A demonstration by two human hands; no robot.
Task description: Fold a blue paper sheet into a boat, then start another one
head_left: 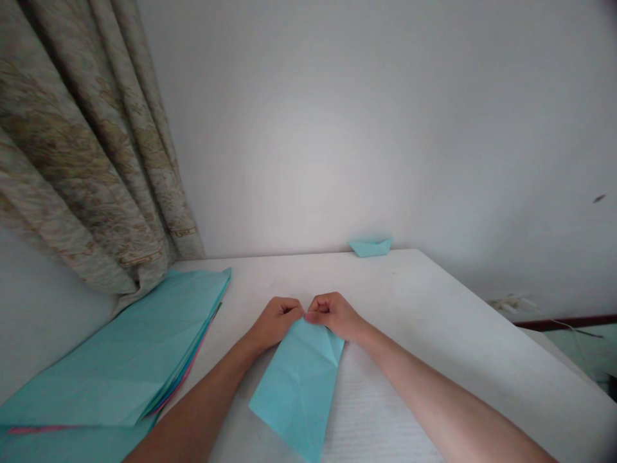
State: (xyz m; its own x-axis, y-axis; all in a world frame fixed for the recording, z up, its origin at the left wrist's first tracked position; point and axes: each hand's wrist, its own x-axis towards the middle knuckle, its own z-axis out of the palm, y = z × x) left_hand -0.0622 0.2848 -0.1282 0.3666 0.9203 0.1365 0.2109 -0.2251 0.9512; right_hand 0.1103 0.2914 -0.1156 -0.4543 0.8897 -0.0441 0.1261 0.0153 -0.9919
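A light blue sheet of paper (299, 386) with crease lines across it lies at the middle front, its near end running toward the bottom of the view. My left hand (278, 319) pinches the paper's far end between thumb and bent fingers. Right beside it, my right hand (332, 315) grips the same end, the thumbs nearly meeting. The paper's right edge shows a folded flap just below my right hand. The fingers cover the very tip of the sheet.
A stack of large coloured paper sheets (120, 347), light blue on top, lies at the left. At the back by the wall stands a folded paper boat (372, 247). A patterned curtain (91, 141) hangs over the table's (405, 302) left back corner. The table's right edge slants toward me.
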